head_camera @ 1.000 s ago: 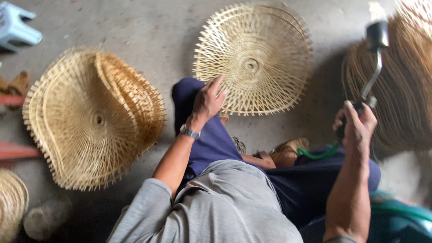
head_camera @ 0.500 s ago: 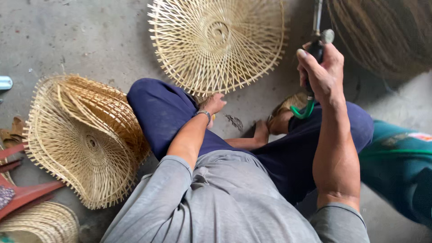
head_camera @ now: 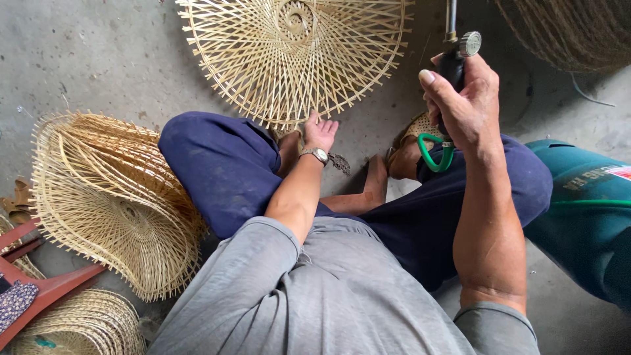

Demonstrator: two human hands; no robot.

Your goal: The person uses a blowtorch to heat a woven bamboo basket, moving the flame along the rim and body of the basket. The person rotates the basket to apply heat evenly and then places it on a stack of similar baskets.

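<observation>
Step in hand, as I read it — positioning the round woven bamboo disc (head_camera: 296, 56) for work with the torch. The left hand (head_camera: 320, 131) sits at the disc's lower rim, centre of frame, fingers (head_camera: 328, 126) loosely curled on the edge splints — touching, steadying, not a full clamp. The right hand (head_camera: 463, 98), upper right of frame, is clenched around the black handle of a gas torch (head_camera: 453, 59); its metal tube runs up out of the top edge, a round knob at the neck, and a green hose (head_camera: 434, 154) loops out below the fist.

Next move, by my judgement: nozzle has to come over the disc while the left hand keeps the rim pinned or turns it. Nozzle tip is out of frame, so I can't tell whether it is lit.

The disc: flat on the concrete floor (head_camera: 85, 59), top centre of frame, just past the person's knees. Pale straw-colour strips, open radial lattice, spiral hub near the top edge, loose splint ends bristling round the rim.

More woven pieces (head_camera: 112, 197) stacked at the left, a teal cylinder (head_camera: 585, 210) lower right.
</observation>
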